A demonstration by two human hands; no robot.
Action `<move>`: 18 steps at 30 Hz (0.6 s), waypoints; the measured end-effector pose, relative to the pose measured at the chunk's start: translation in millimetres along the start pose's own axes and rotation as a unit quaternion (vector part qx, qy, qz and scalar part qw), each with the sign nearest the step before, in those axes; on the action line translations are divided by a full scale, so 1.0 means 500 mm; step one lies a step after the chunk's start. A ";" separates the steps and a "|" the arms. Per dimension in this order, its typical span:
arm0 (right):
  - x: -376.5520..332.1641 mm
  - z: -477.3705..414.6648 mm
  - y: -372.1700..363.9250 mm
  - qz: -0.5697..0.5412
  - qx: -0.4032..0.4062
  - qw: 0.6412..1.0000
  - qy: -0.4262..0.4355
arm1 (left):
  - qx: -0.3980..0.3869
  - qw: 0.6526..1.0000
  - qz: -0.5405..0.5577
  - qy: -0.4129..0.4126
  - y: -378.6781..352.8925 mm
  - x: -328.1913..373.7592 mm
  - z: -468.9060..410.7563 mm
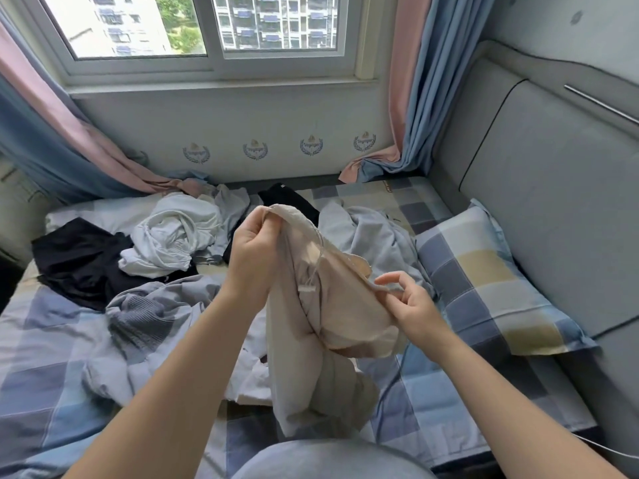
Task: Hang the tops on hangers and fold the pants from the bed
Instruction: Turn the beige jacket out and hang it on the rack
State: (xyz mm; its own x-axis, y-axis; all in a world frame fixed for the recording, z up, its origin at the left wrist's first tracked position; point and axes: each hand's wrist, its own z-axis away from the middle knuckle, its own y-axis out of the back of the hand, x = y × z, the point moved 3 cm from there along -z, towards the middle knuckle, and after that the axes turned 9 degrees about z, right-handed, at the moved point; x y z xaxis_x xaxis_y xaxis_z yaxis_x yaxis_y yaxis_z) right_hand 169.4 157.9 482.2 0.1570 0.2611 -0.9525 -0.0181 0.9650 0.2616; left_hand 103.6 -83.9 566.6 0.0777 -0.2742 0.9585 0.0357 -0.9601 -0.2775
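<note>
Two hands on one item. My left hand [254, 252] grips the upper edge of the beige garment [332, 316], fingers curled round the bunched hem, and holds it up over the bed [52, 357]. My right hand [413, 305] pinches the same edge lower and to the right between thumb and middle fingers, forefinger lifted clear. The garment hangs between them, its lower part sagging toward me. Whether it is a top or pants I cannot tell, though a small label [306, 288] shows inside the opening.

Outward findings: a white top [173, 236] lies crumpled beyond the left hand, partly on a black garment [79, 261]. A grey ribbed piece [138, 323] lies nearer me at left. A pale blue garment [373, 236] lies behind the right hand, beside the pillow [491, 285]. A black piece [287, 198] sits at the far edge under the window [207, 29]. All are loose and none is folded.

Assessment: no hanger plainly visible, no hung top, no folded stack in view. The task appears to be at an early stage, with one item in hand and at least five left on the bed. The next requirement, in my judgement, is to find the waistband or neckline and settle which treatment applies.
</note>
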 end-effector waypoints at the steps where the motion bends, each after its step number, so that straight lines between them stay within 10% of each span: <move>1: -0.010 0.000 0.002 0.004 0.008 1.000 0.008 | 0.020 0.999 -0.046 -0.003 0.004 -0.006 -0.003; 4: -0.050 0.003 0.013 0.020 0.018 0.998 0.061 | 0.022 0.980 -0.190 0.051 0.016 -0.032 -0.009; 11: -0.136 0.016 -0.006 0.056 -0.043 0.987 0.147 | -0.370 0.882 -0.286 0.054 -0.082 -0.106 0.080; 18: -0.061 -0.007 0.026 0.260 -0.085 0.961 0.047 | -0.183 0.968 -0.173 0.010 -0.083 -0.079 0.062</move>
State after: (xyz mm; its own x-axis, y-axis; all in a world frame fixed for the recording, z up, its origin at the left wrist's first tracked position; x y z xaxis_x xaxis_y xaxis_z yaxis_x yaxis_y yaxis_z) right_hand 161.1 162.4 514.2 -0.0064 0.7021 -0.7121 -0.2330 0.6914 0.6838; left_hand 130.1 -31.3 538.3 0.1040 0.0693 0.9922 -0.2992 -0.9492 0.0977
